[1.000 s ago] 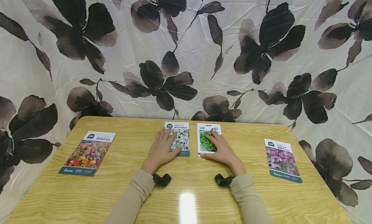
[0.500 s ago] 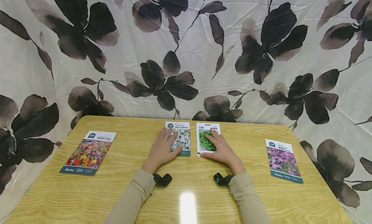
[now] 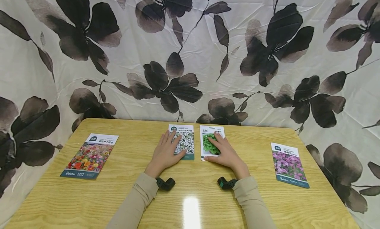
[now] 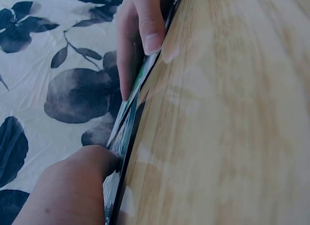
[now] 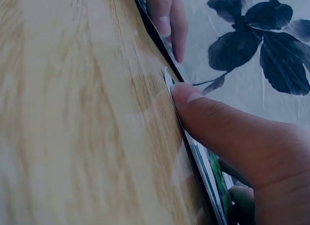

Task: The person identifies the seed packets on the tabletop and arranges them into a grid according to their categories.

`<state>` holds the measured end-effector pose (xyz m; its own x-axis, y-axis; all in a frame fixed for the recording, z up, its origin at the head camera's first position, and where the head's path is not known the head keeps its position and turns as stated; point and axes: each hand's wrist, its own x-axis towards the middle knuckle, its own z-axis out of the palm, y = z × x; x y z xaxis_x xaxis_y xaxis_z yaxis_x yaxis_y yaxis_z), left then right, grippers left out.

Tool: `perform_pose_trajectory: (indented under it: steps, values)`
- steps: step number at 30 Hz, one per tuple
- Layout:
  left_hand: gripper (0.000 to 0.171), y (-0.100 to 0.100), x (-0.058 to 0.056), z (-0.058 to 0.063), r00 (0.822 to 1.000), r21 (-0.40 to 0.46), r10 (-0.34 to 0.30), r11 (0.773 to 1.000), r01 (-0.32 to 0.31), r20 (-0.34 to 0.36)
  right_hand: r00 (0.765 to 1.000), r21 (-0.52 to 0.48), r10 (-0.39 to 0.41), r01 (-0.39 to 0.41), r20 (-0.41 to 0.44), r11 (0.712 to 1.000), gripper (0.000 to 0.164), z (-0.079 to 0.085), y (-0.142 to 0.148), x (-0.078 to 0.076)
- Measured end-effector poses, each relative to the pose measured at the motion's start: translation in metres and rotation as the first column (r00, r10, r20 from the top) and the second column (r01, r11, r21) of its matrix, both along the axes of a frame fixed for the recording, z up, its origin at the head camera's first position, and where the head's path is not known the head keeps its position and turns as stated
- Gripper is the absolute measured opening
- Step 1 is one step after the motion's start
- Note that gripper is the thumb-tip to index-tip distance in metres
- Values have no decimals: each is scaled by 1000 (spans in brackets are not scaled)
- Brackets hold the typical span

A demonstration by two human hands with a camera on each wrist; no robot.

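Side by side at the table's far middle lie two seed packets. My left hand (image 3: 166,151) rests with spread fingers on the packet with white flowers (image 3: 187,143), covering its left part. On the packet with green leaves (image 3: 207,145) rests my right hand (image 3: 227,153), its fingers spread over the right part. A narrow gap separates the two packets in the head view. From the right wrist, the thumb (image 5: 213,118) lies along the edge of the leafy packet (image 5: 213,171). In the left wrist view both packets show nearly edge-on, low on the tabletop.
A packet with mixed bright flowers (image 3: 90,156) lies at the table's left, tilted. Another with pink-purple flowers (image 3: 289,164) lies near the right edge. Behind the wooden table (image 3: 142,202) hangs a white cloth (image 3: 207,100) with dark flowers.
The green-leaf packet has slid slightly left with my right hand, narrowing the gap to the white-flower packet. My left hand stays almost still on its packet.
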<state>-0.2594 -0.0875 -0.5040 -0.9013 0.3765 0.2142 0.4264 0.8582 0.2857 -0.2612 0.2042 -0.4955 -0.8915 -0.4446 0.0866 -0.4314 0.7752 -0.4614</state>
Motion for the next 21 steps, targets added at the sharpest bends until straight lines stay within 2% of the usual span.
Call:
perform_pose_trajectory:
  steps: [12,16,21]
  values:
    - [73,0,-1,-1,1000,7,-2,1000,2,3,1000,-29,-22,22,8,999,89,0,-6,-1]
    - [72,-1,0,-2,1000,16,-5,1000,5,-7,999,-21,-51,52,16,998,89,-1,-10,0]
    - [72,-1,1,-3,1000,24,-9,1000,9,-19,997,8,-75,75,-16,997,89,-3,-14,3]
